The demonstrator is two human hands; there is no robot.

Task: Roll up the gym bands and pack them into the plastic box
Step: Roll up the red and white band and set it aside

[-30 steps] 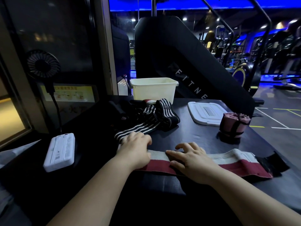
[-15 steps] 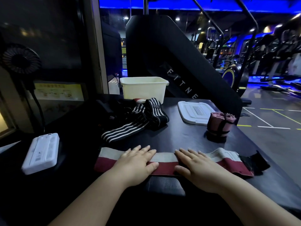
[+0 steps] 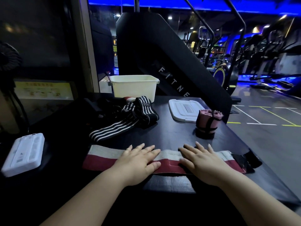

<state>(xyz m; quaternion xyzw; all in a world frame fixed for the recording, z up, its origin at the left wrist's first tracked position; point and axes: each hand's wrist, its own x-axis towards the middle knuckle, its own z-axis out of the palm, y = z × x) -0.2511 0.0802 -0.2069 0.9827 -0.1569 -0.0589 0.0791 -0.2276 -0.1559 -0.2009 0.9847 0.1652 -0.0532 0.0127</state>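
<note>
Gym band, red and white (image 3: 104, 158): one, lying flat and unrolled along the near side of the desk (image 3: 171, 136), running left to right, its black fastening tab (image 3: 244, 161) at the right end. My left hand (image 3: 138, 162) and right hand (image 3: 202, 162) press side by side on its middle, palms down, fingers (image 3: 146, 150) straight and spread, gripping nothing. Step in hand, as I judge it: smoothing the strip before rolling. To do it well I would press out the small ridge in the red half between the hands, square the edges, then start a tight roll from the plain left end so the tab finishes outside to fasten. Rolled band, pink (image 3: 207, 123): one, standing on end, bound by a black strap, just beside the lid (image 3: 184, 111). Striped bands, black and white (image 3: 123, 123): one tangled heap behind the flat band, probably two, exact count unreadable. Plastic box, cream (image 3: 133, 88): one, open, at the far edge, contents hidden. Lid: one, lying flat. White device (image 3: 24, 154): one, at left. Hands: two.
</note>
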